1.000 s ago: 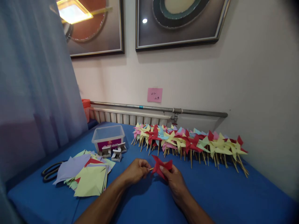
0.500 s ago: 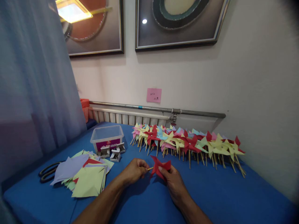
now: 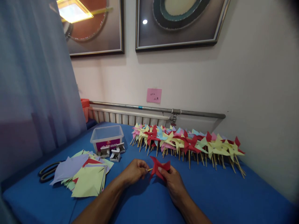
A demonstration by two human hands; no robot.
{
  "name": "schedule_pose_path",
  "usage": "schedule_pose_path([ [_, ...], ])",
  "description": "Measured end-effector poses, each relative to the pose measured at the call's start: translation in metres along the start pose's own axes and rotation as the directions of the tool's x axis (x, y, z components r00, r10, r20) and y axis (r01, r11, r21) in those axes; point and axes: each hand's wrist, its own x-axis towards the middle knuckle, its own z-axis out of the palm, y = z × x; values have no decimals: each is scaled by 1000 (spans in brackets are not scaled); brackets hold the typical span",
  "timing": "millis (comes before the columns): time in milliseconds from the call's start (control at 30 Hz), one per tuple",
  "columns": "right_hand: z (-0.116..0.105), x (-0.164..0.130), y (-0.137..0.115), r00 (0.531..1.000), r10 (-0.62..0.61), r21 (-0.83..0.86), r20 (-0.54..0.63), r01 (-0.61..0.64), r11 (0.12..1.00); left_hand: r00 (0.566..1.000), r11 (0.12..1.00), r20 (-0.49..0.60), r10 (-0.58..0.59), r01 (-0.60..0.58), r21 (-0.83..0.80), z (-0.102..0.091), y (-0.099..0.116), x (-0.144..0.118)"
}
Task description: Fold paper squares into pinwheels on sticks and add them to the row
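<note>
Over the middle of the blue-covered table, my left hand (image 3: 137, 170) is closed around a thin wooden stick (image 3: 150, 169). The stick's tip reaches to a red paper pinwheel (image 3: 157, 168). My right hand (image 3: 171, 179) grips the pinwheel from its right side, the thumb pressed on its centre and the fingers behind. My palms hide most of the stick, and I cannot make out a pin at the centre. Left of my hands lies a pile of cut paper sheets (image 3: 90, 182) in yellow, purple, green and red.
Many finished pinwheels (image 3: 190, 143) on sticks lie in a long row at the back right. Behind the paper stand a clear plastic tub (image 3: 106, 133) and small open boxes (image 3: 115, 155) of pins. Black-handled scissors (image 3: 48, 172) rest at far left. A metal pipe (image 3: 130, 106) runs along the wall.
Almost nothing differs. The red pinwheel and both hands sit very slightly lower, and the hold on stick and paper is the same.
</note>
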Motion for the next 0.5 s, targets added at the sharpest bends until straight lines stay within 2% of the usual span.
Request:
schedule_pose_path([
  [500,-3,4,5,1000,-2,34,2,2,999,1000,999,1,9,-9,33,-2,-1,2],
])
